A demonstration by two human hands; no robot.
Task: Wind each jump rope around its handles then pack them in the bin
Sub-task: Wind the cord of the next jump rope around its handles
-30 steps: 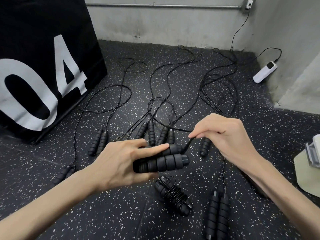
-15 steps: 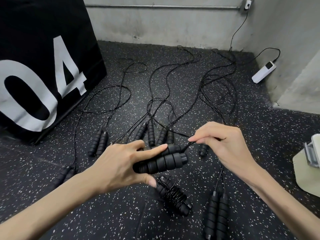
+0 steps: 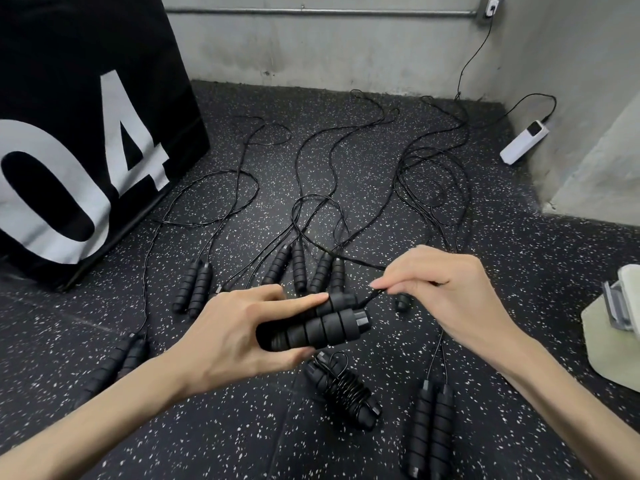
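My left hand point(image 3: 239, 336) grips a pair of black foam jump rope handles point(image 3: 322, 325) held side by side above the floor. My right hand point(image 3: 440, 292) pinches that rope's thin black cord point(image 3: 356, 263) just beyond the handle ends. Below the held pair lies a wound jump rope point(image 3: 344, 388), its cord coiled around both handles. Several other unwound ropes lie on the floor, with handle pairs at the left point(image 3: 194, 287), centre point(image 3: 299, 265), lower left point(image 3: 114, 367) and lower right point(image 3: 431, 433), cords trailing toward the far wall. No bin is in view.
A large black box point(image 3: 79, 133) marked "04" stands at the left. A white power bank point(image 3: 523, 142) with a cable lies by the right wall. A pale object point(image 3: 613, 341) sits at the right edge. The floor is speckled black rubber.
My right hand has moved down and toward the handle ends with the cord pinched. My left hand keeps the handle pair almost still.
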